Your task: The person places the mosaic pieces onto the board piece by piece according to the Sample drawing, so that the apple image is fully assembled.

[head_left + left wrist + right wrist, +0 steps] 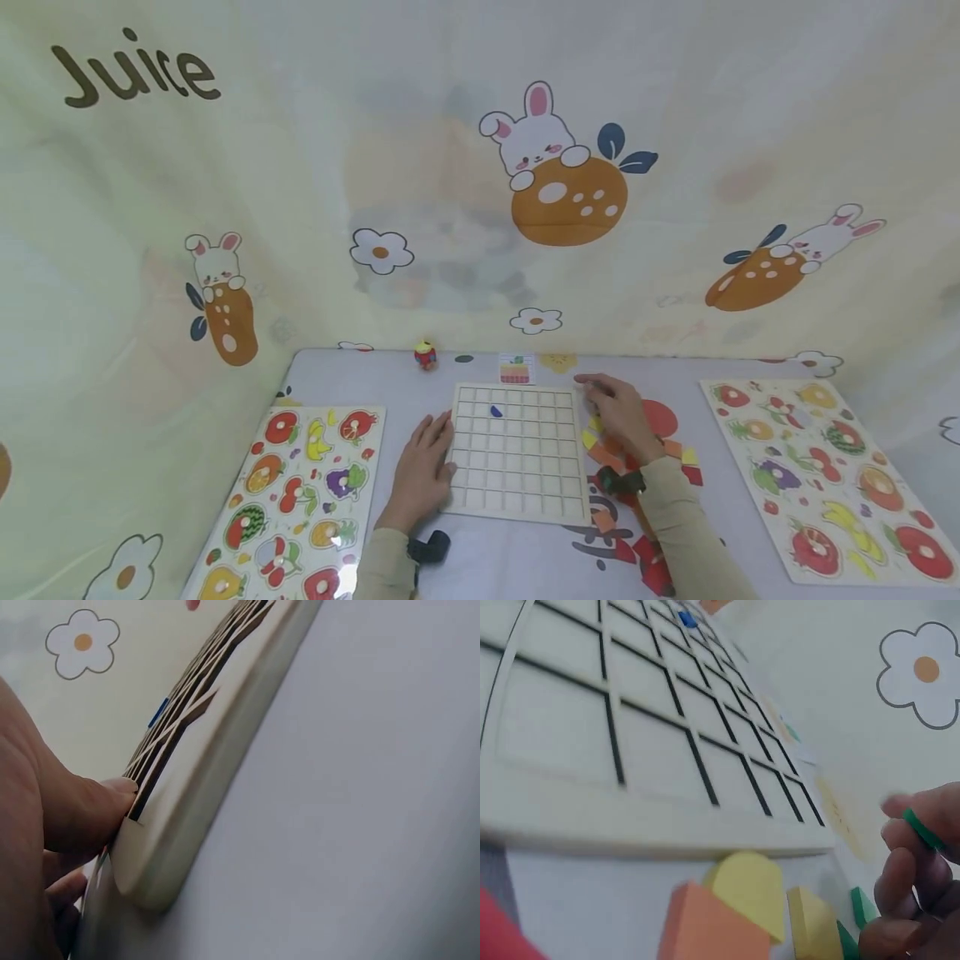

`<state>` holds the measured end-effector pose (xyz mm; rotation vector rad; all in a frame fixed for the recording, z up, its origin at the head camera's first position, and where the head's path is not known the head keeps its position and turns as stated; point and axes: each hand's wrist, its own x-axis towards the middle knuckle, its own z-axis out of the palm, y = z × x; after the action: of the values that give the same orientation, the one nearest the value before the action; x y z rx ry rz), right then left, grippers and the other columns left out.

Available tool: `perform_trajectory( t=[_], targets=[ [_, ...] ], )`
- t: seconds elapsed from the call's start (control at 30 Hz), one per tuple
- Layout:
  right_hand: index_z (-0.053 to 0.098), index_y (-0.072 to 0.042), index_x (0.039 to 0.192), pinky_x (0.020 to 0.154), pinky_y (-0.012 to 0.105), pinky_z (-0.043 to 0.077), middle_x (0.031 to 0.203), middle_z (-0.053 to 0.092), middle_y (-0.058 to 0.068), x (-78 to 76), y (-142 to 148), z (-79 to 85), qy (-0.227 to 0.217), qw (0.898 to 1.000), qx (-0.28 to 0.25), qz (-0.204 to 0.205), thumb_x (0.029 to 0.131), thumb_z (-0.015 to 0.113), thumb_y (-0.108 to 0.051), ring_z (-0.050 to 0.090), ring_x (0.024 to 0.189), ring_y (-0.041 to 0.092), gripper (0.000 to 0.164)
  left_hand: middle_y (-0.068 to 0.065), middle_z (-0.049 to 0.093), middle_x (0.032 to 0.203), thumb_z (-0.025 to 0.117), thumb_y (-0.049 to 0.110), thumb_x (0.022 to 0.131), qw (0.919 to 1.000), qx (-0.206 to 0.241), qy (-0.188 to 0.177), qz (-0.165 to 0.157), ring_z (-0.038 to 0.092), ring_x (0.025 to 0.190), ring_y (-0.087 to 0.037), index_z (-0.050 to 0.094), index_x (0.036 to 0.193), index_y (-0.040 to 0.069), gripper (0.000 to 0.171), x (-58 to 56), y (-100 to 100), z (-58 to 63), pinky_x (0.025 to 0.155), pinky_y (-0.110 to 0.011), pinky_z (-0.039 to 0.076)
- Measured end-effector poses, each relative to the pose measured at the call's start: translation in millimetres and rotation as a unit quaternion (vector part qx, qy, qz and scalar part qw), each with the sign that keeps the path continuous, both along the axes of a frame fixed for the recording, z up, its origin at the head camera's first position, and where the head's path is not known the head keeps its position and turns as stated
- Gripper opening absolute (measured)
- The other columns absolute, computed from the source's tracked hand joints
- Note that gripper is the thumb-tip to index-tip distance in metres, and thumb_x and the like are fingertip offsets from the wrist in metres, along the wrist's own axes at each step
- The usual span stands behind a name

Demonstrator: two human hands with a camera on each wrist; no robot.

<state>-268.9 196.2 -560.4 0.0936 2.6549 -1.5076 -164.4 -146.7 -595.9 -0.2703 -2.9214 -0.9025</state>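
A green tile [922, 828], probably light, stiff and best edge-held, is pinched in the right hand [618, 417] beside the grid board [517, 513], whose left edge is touched by the relaxed left hand [420, 479].

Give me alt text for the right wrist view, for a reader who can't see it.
A person's right hand, at the right edge, holds a small green piece in its grip. A pale grid board fills the upper left, with a blue piece toward its far side; yellow pieces and an orange piece lie by its near edge.
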Motion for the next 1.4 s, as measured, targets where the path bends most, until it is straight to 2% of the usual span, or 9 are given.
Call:
perform_trajectory(
  t=[0.1,0.27,0.4,0.57,0.67,0.8,1.0,1.17,1.4],
  targets=[
    [0.069,-0.015,0.137,0.068,0.034,0.045,0.108,0.063,0.012,-1.7,-2,-0.3,-0.019,0.999,-0.028,-0.008,0.111,0.052,-0.03,0.055,0.088,0.025,0.034,-0.004,0.033,0.174,0.065,0.015,0.098,1.0,-0.003,-0.007,-0.002,0.024,0.163,-0.035,0.044,0.161,0.006,0.067,0.6,0,2.2,0.128,-0.055,0.023],
    [0.063,-0.007,0.136,0.074,0.03,0.053,0.111,0.073,0.018,-2.1,-3,-0.9,0.009,0.997,-0.08,-0.023,0.11,0.059,-0.031,0.065,0.09,0.027,0.036,-0.003,0.03,0.175,0.065,0.017,0.099,0.9997,-0.008,-0.023,-0.005,0.022,0.164,-0.034,0.042,0.162,0.007,0.067,1.5,1,4.7,0.129,-0.054,0.022],
    [0.065,-0.009,0.136,0.071,0.026,0.056,0.118,0.078,0.018,-2.9,-8,2.3,0.02,0.993,-0.098,-0.064,0.105,0.068,-0.029,0.072,0.087,0.021,0.037,-0.003,0.031,0.175,0.066,0.017,0.099,0.9996,-0.008,-0.025,-0.005,0.022,0.163,-0.035,0.043,0.162,0.007,0.067,1.6,0,4.8,0.129,-0.054,0.022],
    [0.064,-0.008,0.142,0.078,0.02,0.06,0.126,0.076,0.018,-2.0,-14,8.2,-0.003,0.986,-0.131,-0.106,0.103,0.072,-0.025,0.079,0.092,0.011,0.043,-0.004,0.032,0.174,0.066,0.016,0.098,0.9997,-0.008,-0.021,-0.002,0.023,0.163,-0.035,0.044,0.161,0.007,0.067,1.7,0,5.0,0.129,-0.054,0.023],
    [0.06,-0.007,0.146,0.083,0.02,0.059,0.129,0.074,0.018,-0.9,-14,9.9,-0.022,0.985,-0.139,-0.096,0.103,0.072,-0.025,0.08,0.1,0.015,0.048,-0.004,0.033,0.174,0.067,0.016,0.098,0.9997,-0.01,-0.021,0.002,0.024,0.163,-0.035,0.045,0.16,0.007,0.067,2.2,0,4.9,0.128,-0.055,0.024],
    [0.06,-0.012,0.146,0.083,0.021,0.056,0.131,0.075,0.014,0.1,-14,8.1,-0.043,0.991,-0.108,-0.061,0.101,0.075,-0.034,0.077,0.11,0.022,0.053,-0.003,0.033,0.174,0.067,0.016,0.098,0.9997,-0.009,-0.022,0.005,0.023,0.163,-0.035,0.045,0.161,0.007,0.067,2.2,0,5.7,0.128,-0.055,0.024],
    [0.064,-0.017,0.138,0.079,0.028,0.055,0.128,0.074,0.011,-1.2,-19,2.4,-0.06,0.995,-0.066,-0.032,0.095,0.079,-0.047,0.072,0.105,0.022,0.055,-0.003,0.032,0.174,0.066,0.016,0.099,0.9997,-0.007,-0.022,0.005,0.022,0.163,-0.034,0.044,0.161,0.007,0.067,2.3,0,4.8,0.129,-0.055,0.023],
    [0.066,-0.017,0.135,0.074,0.028,0.054,0.121,0.077,0.013,-3.2,-28,-0.5,-0.051,0.996,-0.065,-0.035,0.094,0.081,-0.041,0.073,0.097,0.022,0.05,-0.003,0.033,0.174,0.067,0.015,0.098,0.9998,0.004,-0.02,0.006,0.023,0.163,-0.034,0.045,0.16,0.007,0.067,3.2,0,3.7,0.128,-0.057,0.024],
    [0.069,-0.014,0.136,0.08,0.027,0.055,0.124,0.077,0.015,-7.9,-44,-5.6,-0.007,0.998,-0.052,-0.019,0.097,0.078,-0.029,0.076,0.106,0.026,0.043,-0.003,0.031,0.174,0.067,0.011,0.096,0.9993,0.022,-0.031,-0.001,0.02,0.164,-0.035,0.045,0.16,0.007,0.069,1.0,-3,3.6,0.128,-0.059,0.021]
  ],
)
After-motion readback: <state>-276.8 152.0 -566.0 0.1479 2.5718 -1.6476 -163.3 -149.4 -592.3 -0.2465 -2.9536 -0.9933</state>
